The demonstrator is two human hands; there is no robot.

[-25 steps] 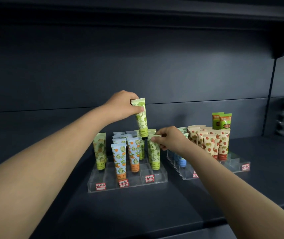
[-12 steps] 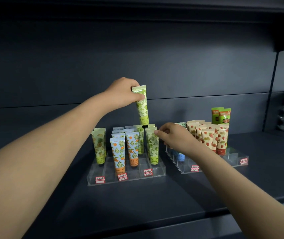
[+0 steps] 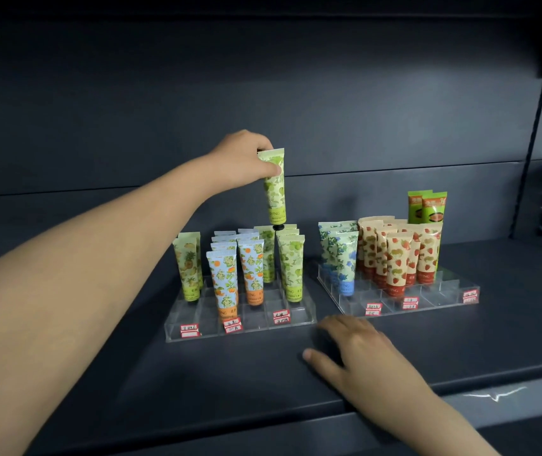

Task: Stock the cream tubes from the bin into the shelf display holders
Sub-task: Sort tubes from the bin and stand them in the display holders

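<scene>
Left hand pinches the lime-print cream tube by its crimped end, cap-down over the back slots of the left acrylic holder, right hand lies loose and empty on the shelf, and I'd guess the tube's light and squishy mid-body.

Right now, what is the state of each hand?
Left hand: holding the green cream tube by its top end.
Right hand: open, empty, low over the shelf.
</scene>
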